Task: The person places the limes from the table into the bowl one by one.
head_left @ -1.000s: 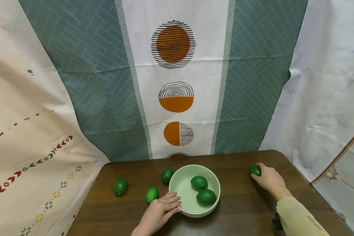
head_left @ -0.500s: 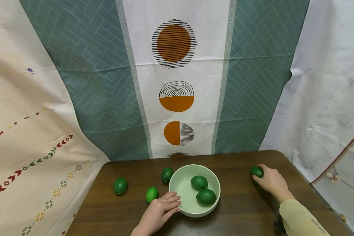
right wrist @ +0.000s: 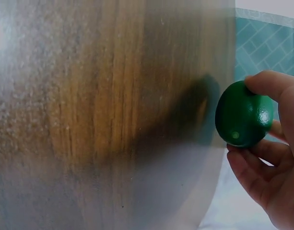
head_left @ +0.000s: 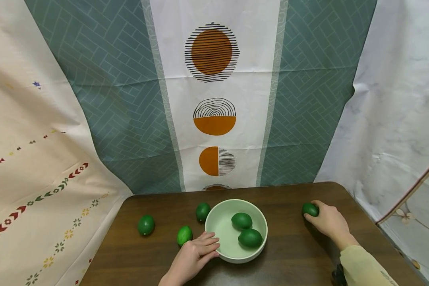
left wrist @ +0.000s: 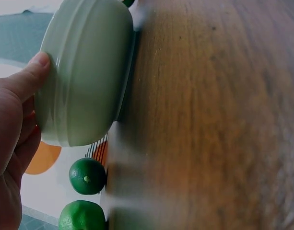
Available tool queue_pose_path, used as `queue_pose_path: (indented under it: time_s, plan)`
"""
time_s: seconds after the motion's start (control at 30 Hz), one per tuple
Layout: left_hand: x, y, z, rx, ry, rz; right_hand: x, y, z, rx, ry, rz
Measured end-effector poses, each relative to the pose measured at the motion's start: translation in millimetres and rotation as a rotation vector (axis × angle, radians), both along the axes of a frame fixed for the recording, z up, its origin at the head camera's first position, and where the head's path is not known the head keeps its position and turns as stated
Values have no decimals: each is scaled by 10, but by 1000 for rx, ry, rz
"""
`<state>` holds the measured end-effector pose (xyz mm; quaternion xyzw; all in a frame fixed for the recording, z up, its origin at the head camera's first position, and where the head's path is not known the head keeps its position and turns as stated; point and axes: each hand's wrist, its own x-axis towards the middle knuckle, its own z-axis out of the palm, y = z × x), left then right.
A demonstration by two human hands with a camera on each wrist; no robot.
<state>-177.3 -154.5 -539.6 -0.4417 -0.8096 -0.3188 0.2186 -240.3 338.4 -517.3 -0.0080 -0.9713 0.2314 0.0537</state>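
Observation:
My left hand (head_left: 194,254) holds the near left rim of a pale green bowl (head_left: 216,222), fingers over the rim. In the left wrist view its thumb lies against the bowl's outer wall (left wrist: 89,72). Two dark green limes sit in the bowl, one farther back (head_left: 241,221) and one nearer (head_left: 250,238). On the right side of the table, my right hand (head_left: 330,222) pinches another dark green lime (head_left: 310,209). The right wrist view shows this lime (right wrist: 242,115) between thumb and fingertips, close over the wood.
A dark lime (head_left: 202,212) lies just left of the bowl, and a brighter green lime (head_left: 184,235) beside my left hand. Farther left is another dark lime (head_left: 146,225). Patterned cloths (head_left: 128,99) hang behind and beside the brown wooden table (head_left: 282,262).
My right hand, with the lime in its fingers, has shifted very slightly right and nearer. The left hand and the bowl stay where they were.

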Motion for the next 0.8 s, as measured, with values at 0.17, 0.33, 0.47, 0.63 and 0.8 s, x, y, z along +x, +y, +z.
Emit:
queue_pose_path:
  time_s: [0.17, 0.33, 0.47, 0.63, 0.8]
  plan:
    - [-8, -1, -13, 2, -17, -1, 40, -69, 2, -39, 24, -3]
    - [-10, -5, -31, 2, -19, -1, 137, -206, -47, -115, 58, -1]
    - [-14, -2, -34, -1, -16, -6, 251, -318, -69, -162, 87, -7]
    - [-15, 0, -27, -4, -27, -11, 349, -455, -13, -203, 138, -5]
    - [-8, -9, -22, -1, -22, -5, 417, -610, 83, -252, 168, 25]
